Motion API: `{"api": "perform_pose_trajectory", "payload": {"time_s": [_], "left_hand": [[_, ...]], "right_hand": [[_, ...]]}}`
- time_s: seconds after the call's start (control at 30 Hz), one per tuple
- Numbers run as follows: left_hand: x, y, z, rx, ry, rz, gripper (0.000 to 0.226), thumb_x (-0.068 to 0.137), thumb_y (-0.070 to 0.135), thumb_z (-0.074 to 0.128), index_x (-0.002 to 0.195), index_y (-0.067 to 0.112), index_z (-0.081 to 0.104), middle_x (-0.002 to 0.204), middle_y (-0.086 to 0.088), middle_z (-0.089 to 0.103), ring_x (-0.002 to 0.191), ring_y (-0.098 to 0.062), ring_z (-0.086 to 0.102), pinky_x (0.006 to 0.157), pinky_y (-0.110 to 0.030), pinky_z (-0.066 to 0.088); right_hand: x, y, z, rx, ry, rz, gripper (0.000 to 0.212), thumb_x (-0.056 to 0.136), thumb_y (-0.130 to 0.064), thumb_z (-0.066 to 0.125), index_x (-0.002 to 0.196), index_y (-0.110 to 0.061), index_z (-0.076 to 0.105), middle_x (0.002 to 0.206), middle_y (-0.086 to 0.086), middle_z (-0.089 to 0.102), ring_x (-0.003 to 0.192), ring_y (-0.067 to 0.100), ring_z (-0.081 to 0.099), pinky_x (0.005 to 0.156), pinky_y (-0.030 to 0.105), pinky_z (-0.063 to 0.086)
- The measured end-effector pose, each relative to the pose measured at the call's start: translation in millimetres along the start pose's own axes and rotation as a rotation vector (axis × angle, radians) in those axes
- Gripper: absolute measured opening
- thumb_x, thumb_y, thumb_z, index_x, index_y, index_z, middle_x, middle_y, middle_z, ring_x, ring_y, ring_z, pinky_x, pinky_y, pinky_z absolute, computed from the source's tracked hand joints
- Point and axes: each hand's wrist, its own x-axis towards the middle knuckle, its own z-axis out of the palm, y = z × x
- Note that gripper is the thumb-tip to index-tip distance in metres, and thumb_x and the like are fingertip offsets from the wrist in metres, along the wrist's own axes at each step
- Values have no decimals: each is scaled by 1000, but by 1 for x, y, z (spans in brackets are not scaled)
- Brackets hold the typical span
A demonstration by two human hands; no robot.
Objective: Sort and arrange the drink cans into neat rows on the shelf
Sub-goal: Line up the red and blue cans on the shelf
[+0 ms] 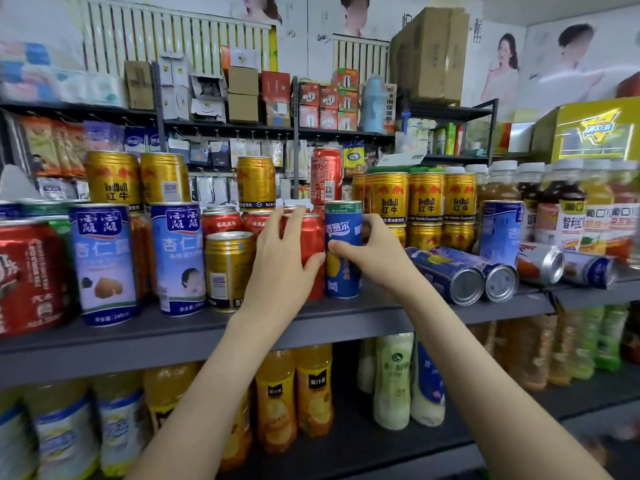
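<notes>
My left hand grips an upright red can near the front of the grey shelf. Right beside it, my right hand holds a slim blue can with a green top, thumb on its front and fingers curled behind it. A gold can stands just left of the red one. Two blue-and-white almond drink cans stand further left. Gold Red Bull cans are stacked behind on the right. Two blue cans lie on their sides to the right.
More cans lie tipped over at the right, with bottled drinks behind them. A large red can stands at the far left. Juice and milk bottles fill the lower shelf. Boxes sit on the upper rack.
</notes>
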Motion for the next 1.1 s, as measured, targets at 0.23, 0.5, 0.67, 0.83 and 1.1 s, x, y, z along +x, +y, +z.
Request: {"api": "perform_pose_trajectory", "payload": {"time_s": [0.23,0.5,0.67,0.83,1.1], "left_hand": [[-9,8,8,41,54,-16,71,91,26,59,149,21,20,157,-10,7,143,-30,11,113,-43,21],[-34,55,38,109,299,200,47,82,-5,61,125,14,60,132,-23,44,114,-39,46,88,-42,45],[-31,101,73,-9,165,151,26,92,18,54,118,19,60,106,-4,56,94,-21,55,76,-24,37],[4,115,118,292,-52,-227,54,90,61,38,107,13,55,94,-7,63,93,-29,58,68,-35,45],[30,132,127,159,-403,-486,81,78,79,37,96,6,65,68,-5,59,69,-23,57,61,-28,41]], "right_hand": [[-12,1,-6,-196,-49,-47,57,84,-24,70,133,-16,42,124,-6,54,87,-8,48,59,0,41],[-38,16,-73,-589,195,-210,53,91,-29,60,139,-15,41,135,5,49,123,19,46,95,25,36],[-37,38,-129,-615,198,-254,43,94,-29,55,133,-13,48,129,6,57,119,23,51,99,34,41],[-25,61,-158,-733,-13,-317,34,98,-28,47,126,-10,53,120,10,60,111,25,54,88,31,39],[-16,77,-168,-646,-85,-340,29,99,-25,42,119,-10,56,111,11,63,101,27,57,84,39,45]]}}
